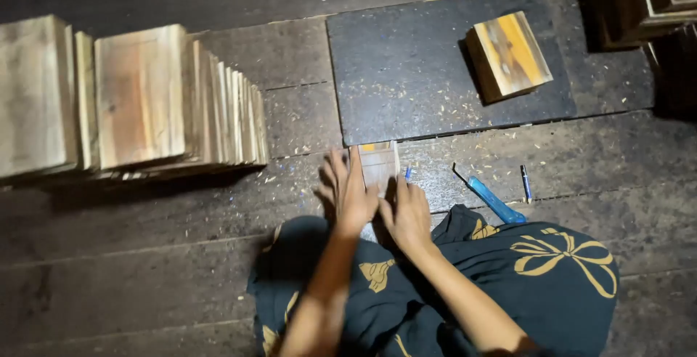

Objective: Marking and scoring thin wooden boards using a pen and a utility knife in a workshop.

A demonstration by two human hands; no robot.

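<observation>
Left hand (347,191): grip flat, fingers spread along the left edge of a small wooden board (379,164). Right hand (406,212): grip narrow on the board's lower right edge. Board lies on the plank floor (181,241), just below a dark slab (406,66). On the slab: wooden block (508,55). Right: blue-handled tool (494,201), pen (526,183). Left: row of wooden panels (145,99).
</observation>
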